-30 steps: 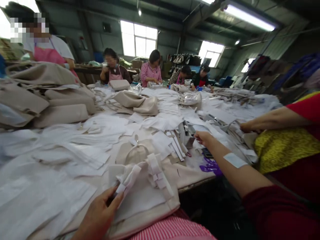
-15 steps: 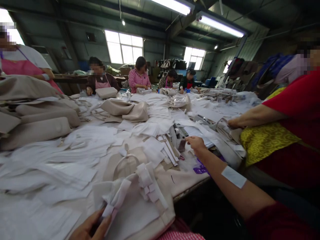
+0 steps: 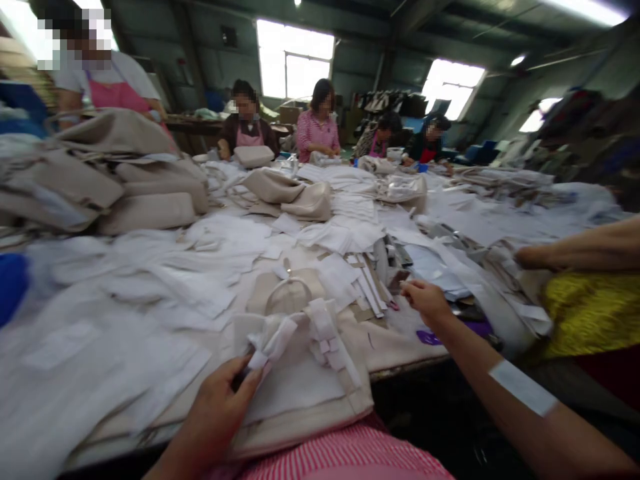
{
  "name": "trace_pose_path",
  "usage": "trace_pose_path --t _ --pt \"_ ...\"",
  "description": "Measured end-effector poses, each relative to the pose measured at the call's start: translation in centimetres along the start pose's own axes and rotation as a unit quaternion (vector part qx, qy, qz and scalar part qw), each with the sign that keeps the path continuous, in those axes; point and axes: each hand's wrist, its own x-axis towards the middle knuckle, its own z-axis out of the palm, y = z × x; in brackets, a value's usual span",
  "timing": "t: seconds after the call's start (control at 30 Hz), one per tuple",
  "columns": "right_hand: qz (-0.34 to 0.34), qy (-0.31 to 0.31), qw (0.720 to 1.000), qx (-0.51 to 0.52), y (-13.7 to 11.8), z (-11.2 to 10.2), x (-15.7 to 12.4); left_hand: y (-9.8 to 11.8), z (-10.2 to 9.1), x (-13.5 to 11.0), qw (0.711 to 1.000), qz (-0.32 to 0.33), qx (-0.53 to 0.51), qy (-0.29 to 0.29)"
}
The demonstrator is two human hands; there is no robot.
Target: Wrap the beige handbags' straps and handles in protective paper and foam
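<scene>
A beige handbag (image 3: 295,407) lies at the table's front edge, its curved handle (image 3: 287,287) pointing away from me. White foam sheet covers part of it, and a folded, taped bundle of white wrap (image 3: 327,343) sits on its right side. My left hand (image 3: 227,393) is closed on another strip of white foam wrap (image 3: 273,343), pinched between thumb and fingers. Farther right, my right hand (image 3: 423,300) pinches at the near end of a grey tape dispenser (image 3: 387,260); whatever is between the fingertips is too small to make out. A pale patch (image 3: 523,387) sticks to my right forearm.
White sheets (image 3: 125,320) spread over the left of the table. Beige bags (image 3: 150,200) are piled at the far left. Cardboard strips (image 3: 367,287) lie beside the dispenser. A co-worker's arm (image 3: 580,247) reaches in from the right; several people work across the table.
The view has turned left and tipped down, so everything sits farther right. My right hand stays by the dispenser, and my left still holds the foam wrap.
</scene>
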Motion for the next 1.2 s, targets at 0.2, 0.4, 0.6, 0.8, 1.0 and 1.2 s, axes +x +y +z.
trace_pose_path --t 0.2,0.4,0.6,0.8,1.0,1.2 --pt "-0.132 -0.337 0.932 -0.026 -4.6 7.2 -11.5 0.8 0.1 -0.8 0.999 0.032 -0.019 0.020" --pt "-0.119 -0.465 0.873 -0.085 -5.2 15.7 -19.6 0.2 0.5 -1.8 0.996 0.053 0.021 0.071" --pt "-0.094 -0.394 0.903 -0.144 -4.8 17.5 -19.7 0.1 0.5 -2.1 0.991 0.041 0.084 0.096" --pt "-0.036 -0.388 0.912 -0.131 -4.0 17.7 -20.1 -0.1 0.6 -2.1 0.987 0.045 0.120 0.100" --pt "-0.033 -0.378 0.918 -0.113 -3.6 17.8 -20.2 0.0 0.6 -1.9 0.986 0.036 0.134 0.094" --pt "0.070 -0.366 0.924 -0.089 -3.7 18.4 -20.3 0.1 0.7 -2.0 0.979 0.042 0.175 0.093"
